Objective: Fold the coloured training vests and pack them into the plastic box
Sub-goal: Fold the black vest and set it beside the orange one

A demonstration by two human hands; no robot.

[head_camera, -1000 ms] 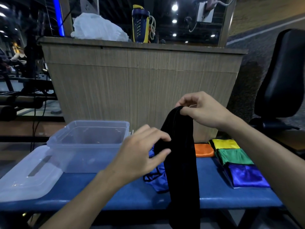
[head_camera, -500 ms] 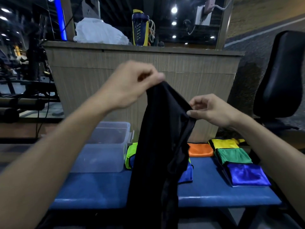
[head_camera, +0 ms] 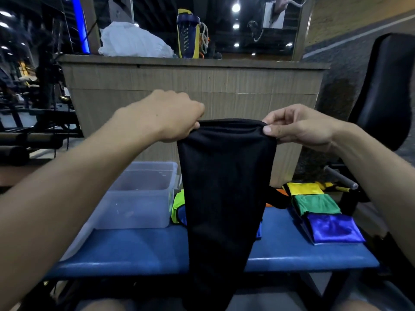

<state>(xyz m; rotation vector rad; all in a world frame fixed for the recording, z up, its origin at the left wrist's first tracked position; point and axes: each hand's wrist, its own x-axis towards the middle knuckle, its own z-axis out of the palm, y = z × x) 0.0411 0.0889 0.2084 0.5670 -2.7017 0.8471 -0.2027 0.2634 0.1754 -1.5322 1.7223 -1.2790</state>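
A black vest (head_camera: 224, 187) hangs in front of me above the blue bench (head_camera: 139, 248). My left hand (head_camera: 166, 117) grips its top left corner and my right hand (head_camera: 296, 126) pinches its top right corner, stretching the top edge level. A clear plastic box (head_camera: 141, 198) stands open on the bench at the left with nothing visible inside. Folded yellow (head_camera: 304, 189), green (head_camera: 316, 204) and blue (head_camera: 332, 228) vests lie in a row at the right. A neon-yellow vest (head_camera: 176, 208) and an orange one (head_camera: 268, 205) peek out behind the black vest.
A wooden counter (head_camera: 202, 84) rises behind the bench, bearing a white bag (head_camera: 132, 42) and a blue-and-yellow shaker bottle (head_camera: 187, 34). A black padded seat (head_camera: 386, 90) stands at the right. Gym equipment fills the left background. The box lid (head_camera: 78, 239) lies left of the box.
My left hand went from the vest's middle up to its top, then lowered level with my right hand. The bunched vest is now spread flat between both hands.
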